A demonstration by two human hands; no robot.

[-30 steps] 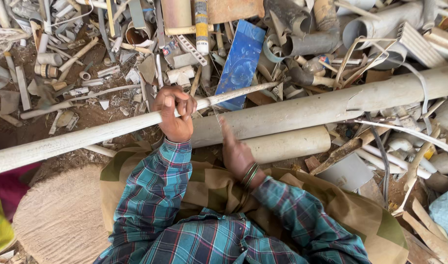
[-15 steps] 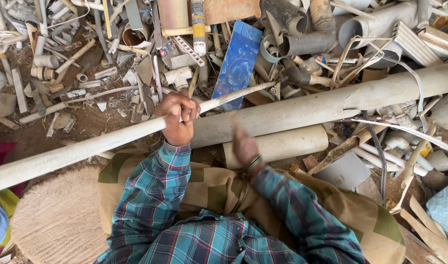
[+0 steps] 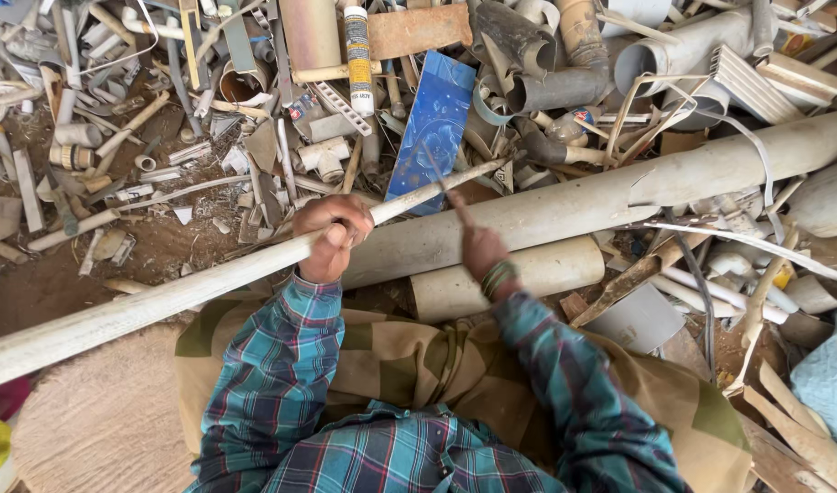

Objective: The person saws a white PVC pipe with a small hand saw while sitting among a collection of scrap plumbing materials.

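My left hand [image 3: 332, 233] is closed around a long thin white pipe [image 3: 163, 297] that runs from the lower left up to a split end near the blue board. My right hand [image 3: 478, 251], with bangles at the wrist, grips a thin dark blade-like tool [image 3: 437, 173]. The tool is blurred and points up across the thin pipe's far end. Under both hands lies a thick grey-white pipe [image 3: 711, 169]. A short cut pipe piece [image 3: 537, 274] lies just below my right wrist.
A heap of scrap pipes, fittings and plastic strips fills the ground ahead. A blue patterned board [image 3: 437, 128] and a white sealant tube [image 3: 357, 55] lie at the top centre. Brown cloth [image 3: 418, 356] covers my lap. A woven mat [image 3: 99, 429] lies at the lower left.
My right hand has lifted off the short pipe piece and moved up and right toward the thin pipe's end. The left hand keeps its hold on the thin pipe.
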